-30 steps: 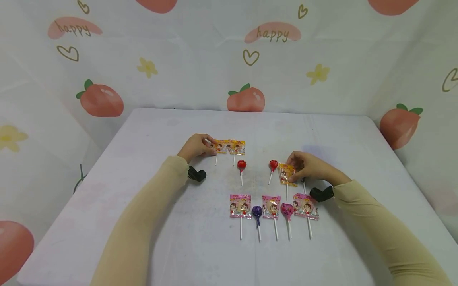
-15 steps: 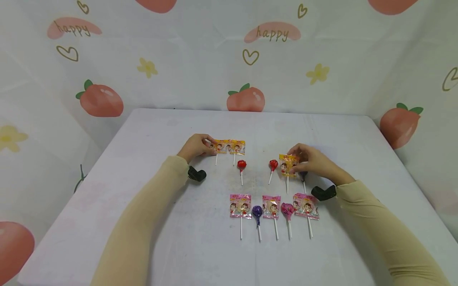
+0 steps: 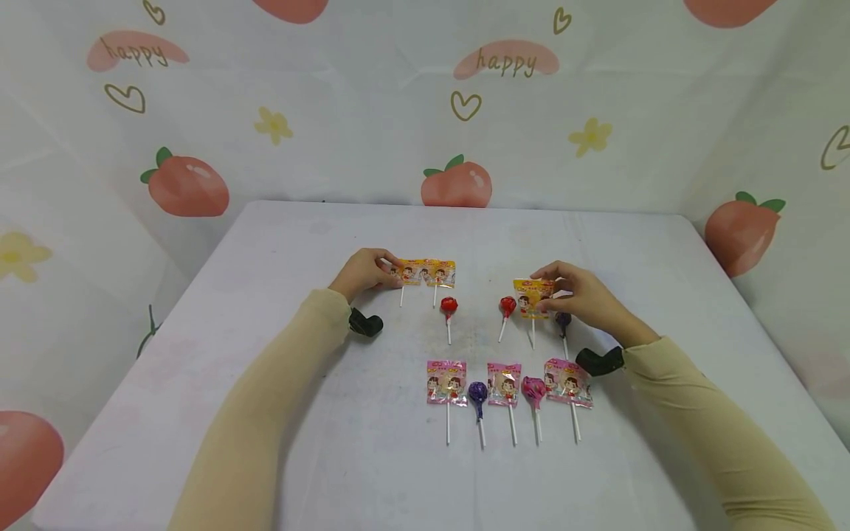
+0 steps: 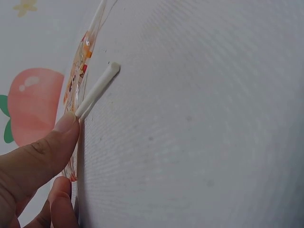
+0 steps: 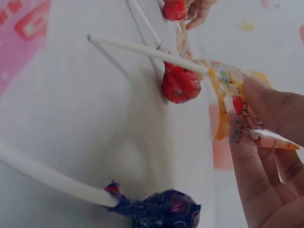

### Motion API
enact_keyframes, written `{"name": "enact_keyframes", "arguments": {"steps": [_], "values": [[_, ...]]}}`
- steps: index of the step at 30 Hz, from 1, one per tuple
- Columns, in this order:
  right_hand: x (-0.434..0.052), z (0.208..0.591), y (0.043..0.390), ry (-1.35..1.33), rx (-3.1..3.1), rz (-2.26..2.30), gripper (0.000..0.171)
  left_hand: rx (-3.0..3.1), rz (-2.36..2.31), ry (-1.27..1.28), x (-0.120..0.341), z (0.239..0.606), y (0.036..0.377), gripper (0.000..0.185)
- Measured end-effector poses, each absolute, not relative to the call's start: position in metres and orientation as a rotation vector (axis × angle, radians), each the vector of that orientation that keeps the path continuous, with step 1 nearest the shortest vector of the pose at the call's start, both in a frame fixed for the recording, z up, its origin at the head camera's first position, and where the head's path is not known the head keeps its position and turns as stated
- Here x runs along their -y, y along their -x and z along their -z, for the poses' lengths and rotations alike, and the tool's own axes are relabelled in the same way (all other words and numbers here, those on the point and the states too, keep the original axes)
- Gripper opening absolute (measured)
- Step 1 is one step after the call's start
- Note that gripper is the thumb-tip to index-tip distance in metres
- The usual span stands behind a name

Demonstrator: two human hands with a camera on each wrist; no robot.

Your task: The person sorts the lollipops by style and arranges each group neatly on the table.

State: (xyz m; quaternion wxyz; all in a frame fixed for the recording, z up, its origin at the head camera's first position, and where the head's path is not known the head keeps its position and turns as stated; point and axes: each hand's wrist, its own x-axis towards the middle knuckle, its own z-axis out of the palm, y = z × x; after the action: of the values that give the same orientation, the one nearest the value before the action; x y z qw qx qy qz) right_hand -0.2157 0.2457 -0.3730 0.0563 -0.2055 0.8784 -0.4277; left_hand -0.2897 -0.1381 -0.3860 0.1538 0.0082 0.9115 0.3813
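The right hand (image 3: 584,301) pinches a yellow lollipop (image 3: 533,297) by its flat wrapper. The lollipop is lifted off the white table (image 3: 279,243), and its white stick points down toward the person. In the right wrist view, the thumb and fingers (image 5: 266,156) squeeze the wrapper from both sides. A round red lollipop (image 3: 508,307) lies on the table just to the left of the held one. A dark purple lollipop (image 3: 563,321) lies just under the right hand.

The left hand (image 3: 364,271) has its fingers curled on the edge of a pair of yellow lollipops (image 3: 426,273) that lie side by side on the table. In the left wrist view, the thumb (image 4: 45,152) presses on the wrapper next to a white stick. Another round red lollipop (image 3: 448,307) lies near this pair, a little closer to the person.

A row of five lollipops lies nearer to the person. It has a pink lollipop at the left end (image 3: 446,383), then a small purple lollipop (image 3: 477,392), a pink lollipop in the middle (image 3: 504,383), a dark pink lollipop (image 3: 533,389) and a pink lollipop at the right end (image 3: 567,383). All their sticks point toward the person.

A cloth with peaches and hearts (image 3: 458,110) hangs behind the table.
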Motion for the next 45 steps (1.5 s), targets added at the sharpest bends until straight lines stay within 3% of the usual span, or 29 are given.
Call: {"name": "enact_keyframes", "arguments": {"steps": [11, 27, 45], "values": [[-0.240, 0.347, 0.210, 0.690, -2.778, 1.284, 0.040, -2.617, -1.092, -0.035, 0.138, 0.387, 0.290, 0.038], [-0.215, 0.298, 0.221, 0.637, -2.688, 1.756, 0.043, -2.624, -1.057, -0.027, 0.139, 0.388, 0.292, 0.038], [-0.154, 0.325, 0.270, 0.359, -2.405, 1.824, 0.044, -2.633, -1.039, -0.025, 0.137, 0.385, 0.290, 0.039]]}}
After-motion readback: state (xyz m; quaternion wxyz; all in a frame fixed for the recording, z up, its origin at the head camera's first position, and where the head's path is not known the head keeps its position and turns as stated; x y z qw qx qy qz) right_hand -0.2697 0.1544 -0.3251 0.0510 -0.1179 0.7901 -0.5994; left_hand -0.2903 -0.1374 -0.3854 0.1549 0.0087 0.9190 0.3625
